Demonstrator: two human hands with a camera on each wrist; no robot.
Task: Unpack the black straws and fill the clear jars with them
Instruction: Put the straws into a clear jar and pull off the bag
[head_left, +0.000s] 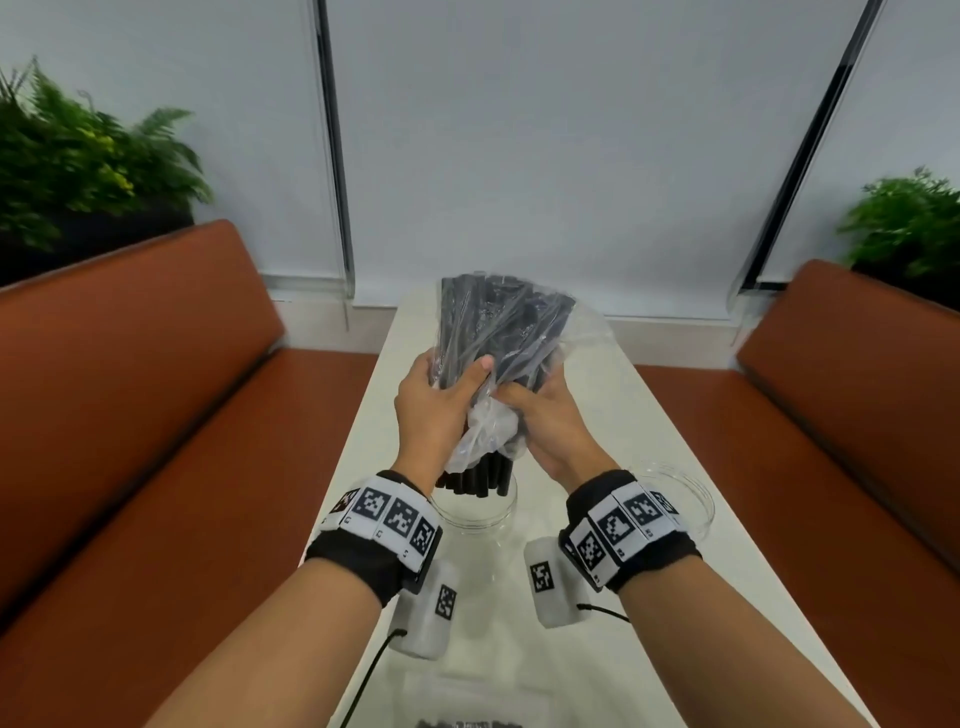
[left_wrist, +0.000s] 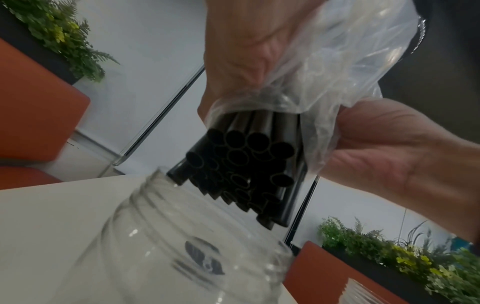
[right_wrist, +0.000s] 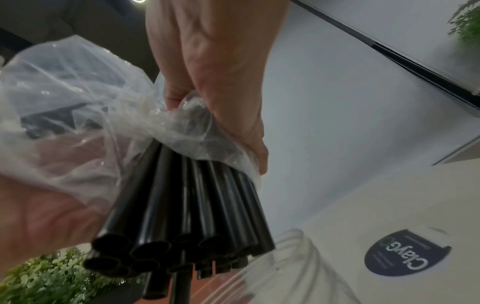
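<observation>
the table (head_left: 649, 415) carries two clear jars: one jar (head_left: 475, 512) stands directly below the hands, and a second jar (head_left: 685, 493) stands just to its right, partly hidden by the right wrist. above the first jar, the plastic bag (head_left: 582, 332) is held near upright with its open end down. the black straws (head_left: 498, 322) fill it, and their lower ends (left_wrist: 241, 164) protrude from the bag mouth just above the jar rim (left_wrist: 155, 185) (the left wrist view shows the open tube ends fanned, not aligned).

the left hand (head_left: 434, 400) grasps the bundle through the film, thumb across the front. the right hand (head_left: 545, 415) clenches the gathered film at the bag mouth, fingers curled round it.

risks from this state:

- the straw ends spread wider than a tight bundle. if lowered as they are, outer straws may catch the rim and spill onto the table.
- the jar looks light and unrestrained. an off-centre push from the bundle may tip it.
- the film is slack. if the right hand pulls it before the ends sit inside the jar, the straws may drop loose.
- whether any straw already touches the rim cannot be told; the wrist views are blurred.
</observation>
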